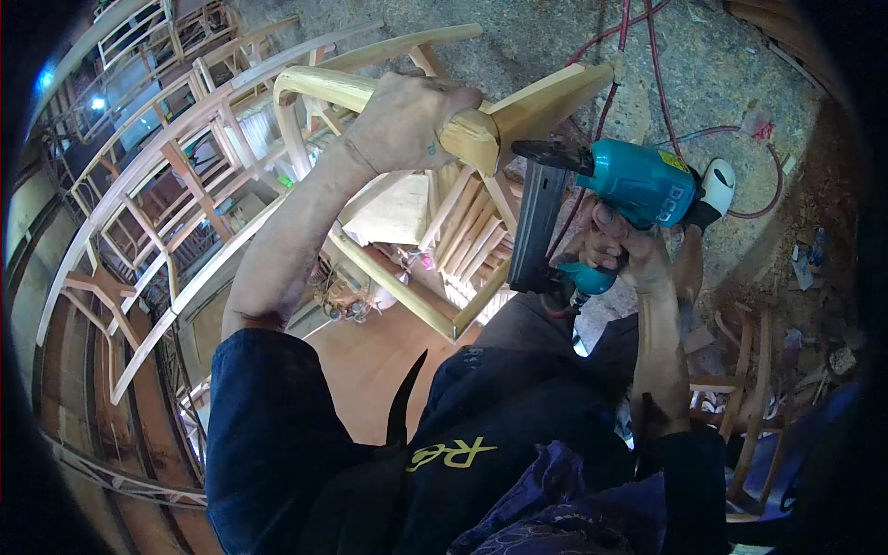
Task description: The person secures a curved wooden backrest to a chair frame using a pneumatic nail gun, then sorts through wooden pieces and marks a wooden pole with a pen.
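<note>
My left hand (402, 125) is closed around a curved, pale wooden arm of a chair frame (324, 85). The block-like end of that arm sticks out past my fingers. A flat, angled wooden piece (550, 100) meets the frame just beyond it. My right hand (622, 248) grips the handle of a teal pneumatic nail gun (643, 182) with a long dark magazine. The gun's black nose points left, close to the frame's joint; whether it touches the wood I cannot tell. Part of the right-hand fingers is hidden behind the handle.
Several wooden frames (199, 190) stand stacked at the left. A red air hose (661, 83) loops across the rough floor (731, 74) on the right. Wooden slats (470, 222) lie below the frame. More curved wooden parts (754, 398) are at the lower right.
</note>
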Tool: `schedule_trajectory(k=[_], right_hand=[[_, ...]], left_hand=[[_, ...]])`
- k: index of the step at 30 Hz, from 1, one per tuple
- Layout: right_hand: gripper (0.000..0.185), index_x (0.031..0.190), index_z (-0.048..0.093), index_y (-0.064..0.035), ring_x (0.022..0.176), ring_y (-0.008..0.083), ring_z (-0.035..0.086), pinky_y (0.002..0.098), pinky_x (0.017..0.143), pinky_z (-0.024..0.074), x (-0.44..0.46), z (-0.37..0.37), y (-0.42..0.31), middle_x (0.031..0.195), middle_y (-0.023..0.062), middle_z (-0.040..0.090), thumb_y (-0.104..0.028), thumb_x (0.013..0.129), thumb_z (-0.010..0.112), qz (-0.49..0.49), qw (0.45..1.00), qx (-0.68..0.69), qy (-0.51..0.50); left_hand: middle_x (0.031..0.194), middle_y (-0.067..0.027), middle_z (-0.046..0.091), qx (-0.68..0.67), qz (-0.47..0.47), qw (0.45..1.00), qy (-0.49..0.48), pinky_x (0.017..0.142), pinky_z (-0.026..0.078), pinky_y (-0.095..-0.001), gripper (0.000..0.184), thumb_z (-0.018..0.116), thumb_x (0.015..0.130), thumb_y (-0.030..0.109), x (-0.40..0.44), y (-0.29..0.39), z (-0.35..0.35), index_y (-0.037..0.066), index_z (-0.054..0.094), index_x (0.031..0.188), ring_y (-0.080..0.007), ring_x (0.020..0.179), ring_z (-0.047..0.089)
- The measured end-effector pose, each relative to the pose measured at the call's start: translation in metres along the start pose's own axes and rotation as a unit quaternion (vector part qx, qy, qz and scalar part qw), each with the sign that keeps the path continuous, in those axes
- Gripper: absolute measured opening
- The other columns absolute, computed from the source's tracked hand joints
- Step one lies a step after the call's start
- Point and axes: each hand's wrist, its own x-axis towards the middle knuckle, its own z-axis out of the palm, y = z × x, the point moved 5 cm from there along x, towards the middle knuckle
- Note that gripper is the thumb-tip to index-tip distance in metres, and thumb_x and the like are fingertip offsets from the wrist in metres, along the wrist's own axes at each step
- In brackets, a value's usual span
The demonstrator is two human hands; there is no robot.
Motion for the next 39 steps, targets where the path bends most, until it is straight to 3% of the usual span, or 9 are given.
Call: schedule_trajectory(k=[10,13,28,35,39], right_hand=[[0.034,0.098,0.068,-0.0031,0.049,0.0073,0.045,0.0249,0.048,0.0369,0.000,-0.001,-0.005,0.061,-0.0042,0.048,-0.031,0.088,0.084,-0.014,1.000,0.004,-0.012],[0.035,0.098,0.067,-0.0034,0.049,0.0073,0.044,0.0246,0.048,0.0370,0.000,-0.002,-0.004,0.061,-0.0045,0.048,-0.031,0.087,0.085,-0.009,1.000,-0.015,0.001],[0.035,0.100,0.068,-0.0037,0.051,0.0062,0.046,0.0237,0.049,0.0372,0.002,-0.008,0.003,0.068,-0.0031,0.056,-0.030,0.085,0.086,0.002,1.000,0.019,-0.004],[0.036,0.102,0.067,-0.0040,0.052,0.0067,0.048,0.0246,0.049,0.0387,0.001,-0.011,0.004,0.070,-0.0028,0.057,-0.026,0.083,0.087,-0.001,0.999,0.027,0.037],[0.036,0.101,0.067,-0.0050,0.051,0.0072,0.048,0.0246,0.049,0.0378,0.003,-0.012,0.006,0.067,-0.0030,0.055,-0.030,0.084,0.086,0.017,1.000,0.017,0.008]], left_hand=[[0.093,-0.0161,0.074,-0.001,-0.008,1.000,-0.015,0.079,0.057,-0.0448,0.050,0.080,0.065,0.029,0.002,0.004,-0.002,0.007,0.070,0.109,-0.0335,0.089,0.073],[0.095,-0.0115,0.075,0.008,0.010,1.000,0.001,0.074,0.057,-0.0467,0.047,0.080,0.069,0.029,0.001,0.003,-0.001,0.011,0.070,0.110,-0.0332,0.088,0.074],[0.090,-0.0121,0.074,0.017,0.011,1.000,-0.011,0.072,0.056,-0.0475,0.047,0.082,0.068,0.029,0.001,0.001,0.001,0.014,0.069,0.111,-0.0340,0.086,0.074],[0.097,-0.0124,0.075,0.007,0.001,1.000,-0.021,0.075,0.057,-0.0471,0.048,0.080,0.067,0.025,0.001,0.005,-0.002,0.011,0.069,0.112,-0.0336,0.089,0.074],[0.099,-0.0123,0.075,0.010,0.003,1.000,-0.019,0.076,0.058,-0.0470,0.051,0.080,0.067,0.025,0.001,0.003,0.000,0.011,0.068,0.115,-0.0333,0.091,0.074]])
